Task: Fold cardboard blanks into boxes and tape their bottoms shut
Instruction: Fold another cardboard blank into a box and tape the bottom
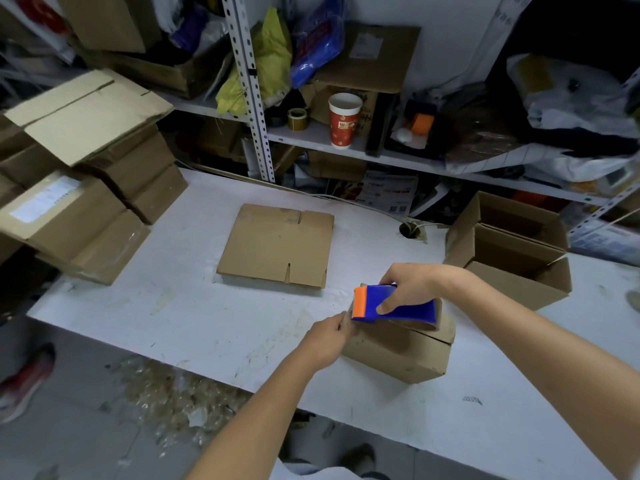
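A folded cardboard box (401, 355) stands bottom-up near the table's front edge. My right hand (412, 287) grips a blue tape dispenser (398, 308) with an orange front, held on top of the box. My left hand (327, 337) pinches the tape end at the box's left side, just below the dispenser's orange front. A stack of flat cardboard blanks (277, 245) lies in the middle of the white table (194, 317).
Open folded boxes (512, 251) stand at the table's right edge. Stacked cartons (79, 216) crowd the left side. Behind the table a metal shelf (311, 135) holds a paper cup (344, 120), tape rolls and bags. Tape scraps litter the floor (166, 393) below.
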Demonstrator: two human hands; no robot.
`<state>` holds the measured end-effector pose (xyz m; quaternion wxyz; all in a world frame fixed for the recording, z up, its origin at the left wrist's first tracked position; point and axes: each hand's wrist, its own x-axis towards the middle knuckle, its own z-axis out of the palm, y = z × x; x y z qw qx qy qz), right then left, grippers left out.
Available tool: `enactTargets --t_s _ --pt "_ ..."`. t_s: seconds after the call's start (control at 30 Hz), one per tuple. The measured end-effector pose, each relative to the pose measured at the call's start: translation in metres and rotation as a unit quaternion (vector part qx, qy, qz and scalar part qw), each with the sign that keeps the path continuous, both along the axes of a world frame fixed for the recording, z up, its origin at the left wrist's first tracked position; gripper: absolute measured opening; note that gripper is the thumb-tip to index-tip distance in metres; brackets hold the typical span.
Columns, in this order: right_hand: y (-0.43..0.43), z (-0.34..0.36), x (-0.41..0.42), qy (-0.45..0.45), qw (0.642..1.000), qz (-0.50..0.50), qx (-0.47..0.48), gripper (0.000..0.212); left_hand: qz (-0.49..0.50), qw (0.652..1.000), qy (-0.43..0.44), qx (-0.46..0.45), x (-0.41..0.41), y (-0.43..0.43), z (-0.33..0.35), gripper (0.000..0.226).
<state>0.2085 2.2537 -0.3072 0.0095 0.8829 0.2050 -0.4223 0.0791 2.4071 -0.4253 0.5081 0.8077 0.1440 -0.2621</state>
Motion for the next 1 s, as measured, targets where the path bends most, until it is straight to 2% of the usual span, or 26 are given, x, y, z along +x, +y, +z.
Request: enactTargets --t_s 0.13,0.27,0.43,0.63,0.73,1.0 --pt "-0.003 -0.005 0.000 0.009 1.000 -0.018 -0.013 0.060 -0.007 1.000 0.014 -0.010 0.001 -0.002 0.003 0.037" --pt "-0.011 -0.006 0.002 0.019 0.999 -0.036 -0.007 0.064 0.003 0.996 0.050 -0.071 0.005 0.000 0.008 0.038" --pt "-0.017 -0.012 -0.003 0.034 0.998 -0.051 0.019 0.069 0.064 0.993 0.042 -0.089 0.023 0.007 0.012 0.059" --pt "-0.021 -0.015 -0.003 0.031 0.997 -0.062 0.039 0.068 0.032 0.989 0.037 -0.138 0.030 0.009 0.016 0.035" --pt "-0.023 -0.016 -0.004 0.034 0.996 -0.062 0.050 0.067 0.029 0.984 0.058 -0.165 0.028 0.017 0.015 0.036" --pt "-0.025 -0.013 -0.004 0.044 0.994 -0.071 0.070 0.069 0.027 0.987 0.053 -0.151 0.039 0.014 0.016 0.029"
